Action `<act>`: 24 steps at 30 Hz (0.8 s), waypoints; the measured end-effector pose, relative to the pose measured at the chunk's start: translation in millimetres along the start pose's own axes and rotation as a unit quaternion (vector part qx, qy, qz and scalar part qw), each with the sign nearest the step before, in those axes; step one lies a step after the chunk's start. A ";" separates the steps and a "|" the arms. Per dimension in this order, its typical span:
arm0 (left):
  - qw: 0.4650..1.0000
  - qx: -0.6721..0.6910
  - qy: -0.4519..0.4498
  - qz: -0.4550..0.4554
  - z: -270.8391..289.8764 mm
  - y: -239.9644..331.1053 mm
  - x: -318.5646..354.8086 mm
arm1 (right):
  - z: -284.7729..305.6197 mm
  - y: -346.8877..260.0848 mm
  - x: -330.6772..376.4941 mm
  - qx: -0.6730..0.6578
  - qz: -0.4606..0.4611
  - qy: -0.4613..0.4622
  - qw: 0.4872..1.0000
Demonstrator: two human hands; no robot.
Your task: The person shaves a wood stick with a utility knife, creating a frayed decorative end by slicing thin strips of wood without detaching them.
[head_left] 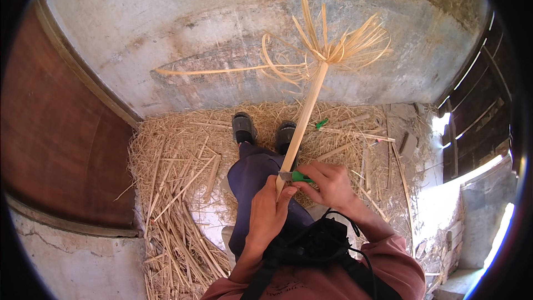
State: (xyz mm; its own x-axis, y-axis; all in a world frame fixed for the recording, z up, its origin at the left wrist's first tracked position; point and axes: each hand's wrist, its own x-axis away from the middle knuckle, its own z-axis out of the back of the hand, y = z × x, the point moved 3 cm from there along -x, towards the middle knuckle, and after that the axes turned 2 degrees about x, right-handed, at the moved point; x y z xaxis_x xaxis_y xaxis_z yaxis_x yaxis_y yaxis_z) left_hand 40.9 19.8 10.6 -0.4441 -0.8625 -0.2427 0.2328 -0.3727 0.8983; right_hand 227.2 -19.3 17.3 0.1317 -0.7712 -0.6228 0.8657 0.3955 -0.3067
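A long pale wooden or bamboo strip (306, 110) slants up and away from my lap, its far end split into a spray of thin curled shavings (355, 44). Around its near end my left hand (267, 211) is closed, thumb lying along the strip. My right hand (328, 182) grips a green-handled knife (300, 176). The knife's short blade lies against the strip, just beyond my left thumb. One long thin sliver (222, 70) reaches out to the left from the frayed end.
Straw-like shavings (183, 116) cover the floor, with a pile of loose strips (186, 233) at the lower left. A green object (321, 124) lies beyond my knees, near my shoes (244, 128). A stained wall (222, 28) stands ahead, a brown panel (61, 133) at left.
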 end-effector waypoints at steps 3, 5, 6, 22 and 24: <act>0.999 -0.028 -0.001 0.020 -1.0 -1.1 0.2 | -0.6 -3.5 0.2 0.005 -0.008 -0.006 1.000; 0.999 -0.039 0.004 0.022 -0.4 0.7 0.1 | 0.3 -5.3 -1.0 0.007 -0.016 -0.009 1.000; 0.999 -0.044 0.007 0.023 -0.2 1.5 0.2 | 0.9 -6.0 -2.0 0.009 -0.020 -0.009 1.000; 0.991 -0.105 -0.015 0.080 -1.9 -8.0 10.5 | 18.0 37.8 -11.8 0.069 -0.122 0.093 0.986; 0.990 -0.098 -0.026 0.100 -2.8 -13.1 16.0 | 24.2 44.1 -20.3 0.049 -0.113 0.062 0.991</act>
State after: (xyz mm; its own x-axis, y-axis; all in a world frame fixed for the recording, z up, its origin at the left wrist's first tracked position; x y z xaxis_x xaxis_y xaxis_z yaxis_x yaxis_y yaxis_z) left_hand 33.1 9.9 -6.1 -0.4154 -0.9086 -0.0427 0.4822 -0.2597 0.8367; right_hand 274.4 1.7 33.8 -0.1252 -0.7650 -0.6318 0.9096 0.1658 -0.3809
